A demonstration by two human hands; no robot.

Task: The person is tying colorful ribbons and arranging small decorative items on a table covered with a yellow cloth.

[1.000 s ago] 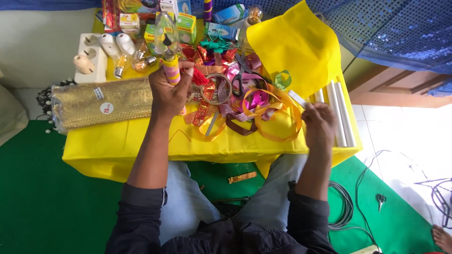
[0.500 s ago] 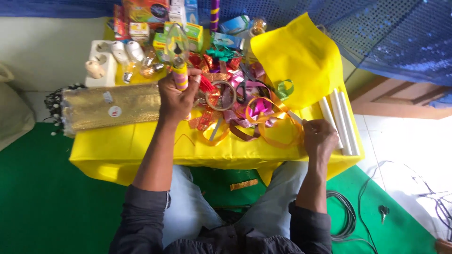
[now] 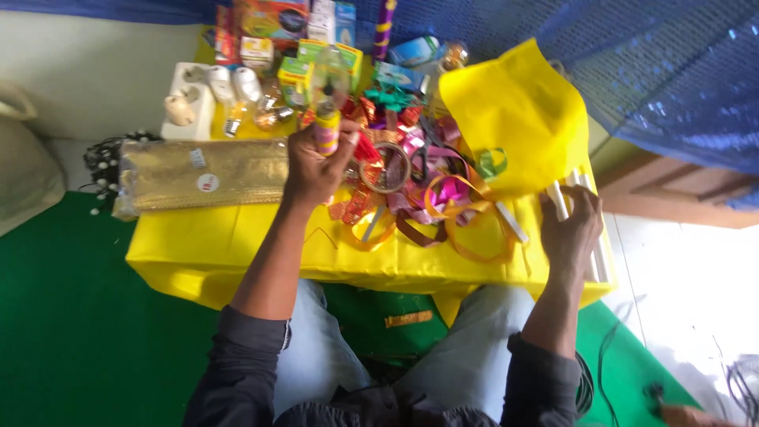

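Note:
My left hand (image 3: 312,166) is raised over the table and grips a clear light bulb (image 3: 329,75) by its base, which is wrapped in pink and yellow striped ribbon (image 3: 326,134). The bulb stands upright above my fist. At the table's right edge my right hand (image 3: 571,229) curls its fingers around white tubes (image 3: 599,257) that lie side by side. Between my hands lies a tangled pile of shiny ribbons (image 3: 431,186) with a tape ring (image 3: 387,168) in it.
A yellow cloth (image 3: 237,245) covers the low table. A gold packet (image 3: 205,170) lies at the left, with a white socket board holding bulbs (image 3: 198,99) behind it. Coloured boxes (image 3: 273,20) stand at the back. A yellow bag (image 3: 514,111) leans at the right. Green floor surrounds the table.
My right hand has slid a little to the right and its fingers have closed on the white tubes. My left hand still holds the bulb upright. The view has shifted slightly.

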